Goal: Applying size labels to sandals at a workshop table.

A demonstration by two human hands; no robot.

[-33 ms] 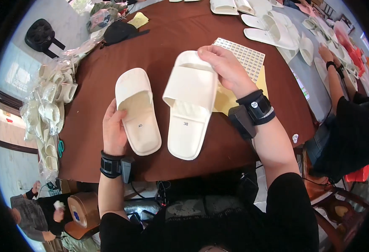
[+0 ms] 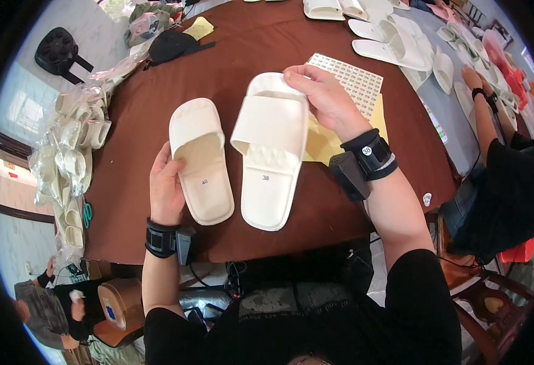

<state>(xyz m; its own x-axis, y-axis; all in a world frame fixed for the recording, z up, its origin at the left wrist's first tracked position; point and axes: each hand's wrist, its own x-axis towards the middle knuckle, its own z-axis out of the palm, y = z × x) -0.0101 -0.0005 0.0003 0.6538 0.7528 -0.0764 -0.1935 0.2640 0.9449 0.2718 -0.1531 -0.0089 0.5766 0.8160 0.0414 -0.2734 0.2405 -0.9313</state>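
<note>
I hold the left-side slipper [image 2: 209, 191] and right-side slipper [image 2: 270, 121] next to each other over the brown desk [image 2: 133, 225], toes away, apparently so both insole marks [image 2: 265, 178] face me. My left hand [image 2: 166, 181] pinches an outer edge, thumb inside; my right hand [image 2: 331, 103], extended farther, clasps a toe end.
</note>
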